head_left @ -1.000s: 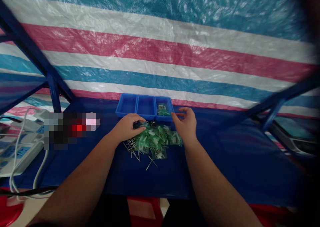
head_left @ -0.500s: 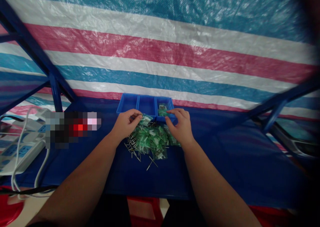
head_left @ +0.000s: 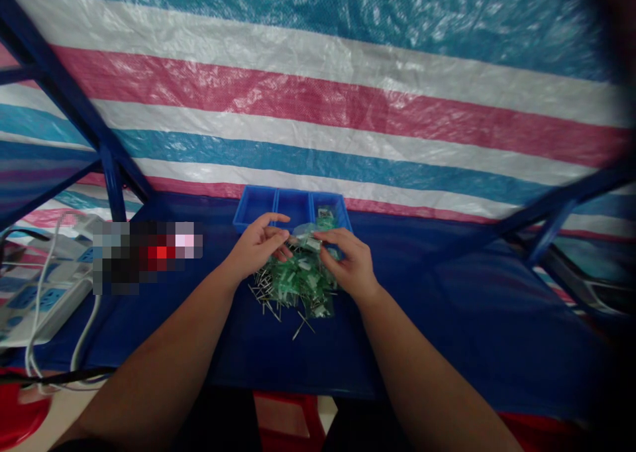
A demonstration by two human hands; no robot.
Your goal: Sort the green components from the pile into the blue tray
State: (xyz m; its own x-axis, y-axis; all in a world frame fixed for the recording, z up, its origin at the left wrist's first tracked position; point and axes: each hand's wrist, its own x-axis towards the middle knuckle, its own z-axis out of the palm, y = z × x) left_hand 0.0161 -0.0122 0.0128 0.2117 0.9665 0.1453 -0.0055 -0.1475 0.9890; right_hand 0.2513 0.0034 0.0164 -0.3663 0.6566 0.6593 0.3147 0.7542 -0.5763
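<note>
Between my hands is a small clear plastic packet point(head_left: 311, 241) with a greenish tint, pinched by the thumb and fingers of my right hand point(head_left: 352, 261). Its contents are too small to make out. My left hand point(head_left: 257, 245) is just left of the packet, index finger stretched out and fingers apart; whether a fingertip touches the packet cannot be told. Below both hands lies a heap of green-tinted packets point(head_left: 301, 280). Loose thin metal pins point(head_left: 265, 293) spread along its left side, and a few lie crossed in front.
Behind the heap stands a blue three-compartment tray point(head_left: 256, 203); similar packets point(head_left: 325, 218) lie in its right compartment. White power strips point(head_left: 44, 306) with cables are on the left of the blue table point(head_left: 447, 319). Striped sheeting point(head_left: 318, 101) hangs behind, between blue frame bars.
My right hand has come from the tray's right compartment down and left to take hold of the packet. The packet has moved right, away from my left hand, whose fingers have spread.
</note>
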